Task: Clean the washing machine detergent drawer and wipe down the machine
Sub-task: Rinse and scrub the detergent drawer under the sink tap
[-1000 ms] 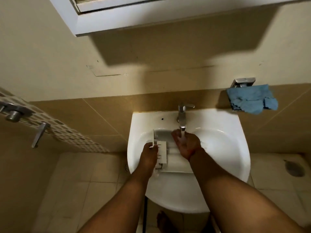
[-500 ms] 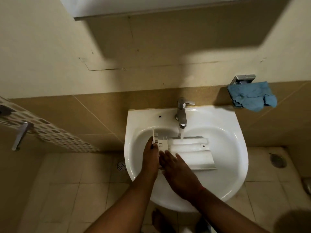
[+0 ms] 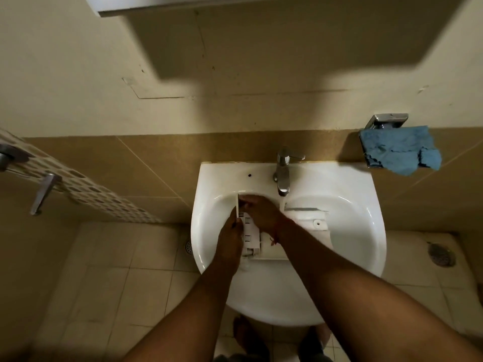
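Note:
A white plastic detergent drawer lies across the bowl of a white wash basin, under the chrome tap. Water seems to run from the spout onto it. My left hand grips the drawer's left end, where a white ribbed part stands up. My right hand reaches across and presses on the top of that left end, fingers curled over it. The drawer's middle is hidden under my right forearm.
A blue cloth hangs from a chrome holder on the wall right of the basin. A metal lever handle sticks out at the left. Floor drains sit in the tiled floor. My feet show below the basin.
My right hand has moved from the drawer's near side up onto its left end. The left hand has kept its hold. The drawer has shifted slightly in the bowl.

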Available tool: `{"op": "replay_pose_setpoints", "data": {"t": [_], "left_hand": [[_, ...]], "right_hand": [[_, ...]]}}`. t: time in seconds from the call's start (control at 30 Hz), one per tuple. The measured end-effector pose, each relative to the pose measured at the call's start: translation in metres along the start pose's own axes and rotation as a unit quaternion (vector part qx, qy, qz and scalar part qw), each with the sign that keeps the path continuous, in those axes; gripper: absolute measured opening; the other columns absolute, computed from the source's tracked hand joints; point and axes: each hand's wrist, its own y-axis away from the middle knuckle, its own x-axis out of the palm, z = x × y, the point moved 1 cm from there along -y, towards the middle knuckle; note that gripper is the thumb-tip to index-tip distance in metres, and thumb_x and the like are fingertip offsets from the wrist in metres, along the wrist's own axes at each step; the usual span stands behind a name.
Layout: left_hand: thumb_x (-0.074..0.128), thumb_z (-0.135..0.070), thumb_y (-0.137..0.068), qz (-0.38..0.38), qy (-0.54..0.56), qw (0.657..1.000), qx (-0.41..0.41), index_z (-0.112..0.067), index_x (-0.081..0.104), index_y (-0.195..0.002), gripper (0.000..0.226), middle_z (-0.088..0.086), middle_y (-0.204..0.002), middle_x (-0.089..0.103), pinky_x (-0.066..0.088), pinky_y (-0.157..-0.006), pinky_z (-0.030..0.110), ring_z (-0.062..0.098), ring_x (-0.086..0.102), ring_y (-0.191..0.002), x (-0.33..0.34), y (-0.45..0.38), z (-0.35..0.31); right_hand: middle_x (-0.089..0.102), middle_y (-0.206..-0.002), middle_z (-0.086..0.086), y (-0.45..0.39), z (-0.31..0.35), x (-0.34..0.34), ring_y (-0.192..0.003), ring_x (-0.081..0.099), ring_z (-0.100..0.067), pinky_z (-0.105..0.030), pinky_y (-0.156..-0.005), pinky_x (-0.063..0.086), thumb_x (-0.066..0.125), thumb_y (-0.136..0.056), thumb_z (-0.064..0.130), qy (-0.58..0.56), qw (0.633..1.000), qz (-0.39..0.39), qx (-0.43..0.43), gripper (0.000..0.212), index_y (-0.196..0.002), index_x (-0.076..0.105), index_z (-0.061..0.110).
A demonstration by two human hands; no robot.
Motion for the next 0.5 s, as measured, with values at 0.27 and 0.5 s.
{"op": "replay_pose_setpoints", "data": {"t": [0.27,0.5], "left_hand": [[0.031,-0.023,-0.108,-0.001,-0.026,1.000,0.005,-0.030,0.051,-0.137,0.036,-0.006,-0.113,0.067,0.054,-0.069,0.016,0.006,0.067,-0.092,0.013,0.006,0.003],[0.030,-0.023,-0.108,0.006,-0.030,0.999,-0.010,-0.035,0.048,-0.138,0.037,-0.007,-0.119,0.064,0.054,-0.078,0.024,0.008,0.062,-0.101,0.016,0.004,0.000]], "right_hand": [[0.059,-0.129,-0.024,0.025,-0.008,-0.041,-0.096,0.065,-0.021,-0.028,-0.089,0.056,0.053,-0.094,-0.005,-0.344,0.934,-0.038,0.085,0.033,-0.126,0.057,-0.010],[0.046,-0.142,-0.025,0.021,-0.020,-0.048,-0.130,0.050,-0.032,-0.028,-0.080,0.059,0.035,-0.097,-0.008,-0.691,0.692,-0.135,0.160,0.041,-0.138,0.040,-0.008]]}}
